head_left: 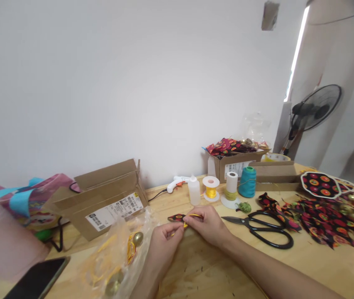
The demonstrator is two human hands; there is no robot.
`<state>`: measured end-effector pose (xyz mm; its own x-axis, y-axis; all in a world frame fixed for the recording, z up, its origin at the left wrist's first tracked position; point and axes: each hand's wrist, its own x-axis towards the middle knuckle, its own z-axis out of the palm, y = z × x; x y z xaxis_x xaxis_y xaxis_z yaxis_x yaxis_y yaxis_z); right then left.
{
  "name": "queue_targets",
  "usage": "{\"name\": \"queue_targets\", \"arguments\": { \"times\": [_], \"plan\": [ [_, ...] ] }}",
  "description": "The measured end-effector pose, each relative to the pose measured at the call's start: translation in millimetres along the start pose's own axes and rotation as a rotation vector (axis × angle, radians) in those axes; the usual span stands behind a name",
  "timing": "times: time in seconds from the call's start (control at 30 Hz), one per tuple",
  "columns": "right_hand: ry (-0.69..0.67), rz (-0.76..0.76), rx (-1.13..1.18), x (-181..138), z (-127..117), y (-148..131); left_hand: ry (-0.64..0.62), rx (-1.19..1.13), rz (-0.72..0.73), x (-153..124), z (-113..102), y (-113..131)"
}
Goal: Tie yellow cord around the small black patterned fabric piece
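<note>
My left hand [167,241] and my right hand [206,224] meet over the wooden table, fingertips almost touching. Both are closed in a pinch on a thin yellow cord [185,224], which loops between them. Just behind my fingertips lies a small dark patterned fabric piece [176,217]; whether the cord is joined to it I cannot tell. Beside my left forearm a clear plastic bag [147,220] holds yellow cords and gold bells [137,238]. To the right of my right hand rest black-handled scissors [270,228], blades pointing toward it.
Behind my hands stand a white bottle [194,191], a yellow cord spool [211,192], another spool [232,191] and teal thread [247,182]. An open carton [108,203], a phone [38,278] and a pink container [5,241] are left. Fabric pieces [329,220] lie right.
</note>
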<state>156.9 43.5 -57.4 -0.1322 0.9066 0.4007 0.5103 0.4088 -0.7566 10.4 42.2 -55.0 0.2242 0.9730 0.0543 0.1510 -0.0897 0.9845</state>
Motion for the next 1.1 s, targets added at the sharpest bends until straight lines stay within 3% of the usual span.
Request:
{"name": "queue_targets", "arguments": {
  "times": [0.37,0.6,0.7,0.93,1.0,1.1],
  "plan": [
    [0.014,0.026,0.07,1,0,2,-0.047,0.023,0.029,0,-3,1],
    [0.043,0.362,0.594,7,-6,6,0.012,0.067,-0.023,1,-2,-1],
    [-0.036,0.439,0.694,8,-11,6,-0.009,0.121,0.027,1,-3,-2],
    [-0.39,0.519,0.87,4,-16,4,-0.001,0.079,0.0,2,-3,-5],
    [-0.432,0.449,0.816,2,-11,1,-0.036,0.055,0.008,2,-2,-5],
    [-0.412,0.32,0.529,-1,-2,-4,-0.072,0.009,-0.015,2,-2,-5]
  ]
}}
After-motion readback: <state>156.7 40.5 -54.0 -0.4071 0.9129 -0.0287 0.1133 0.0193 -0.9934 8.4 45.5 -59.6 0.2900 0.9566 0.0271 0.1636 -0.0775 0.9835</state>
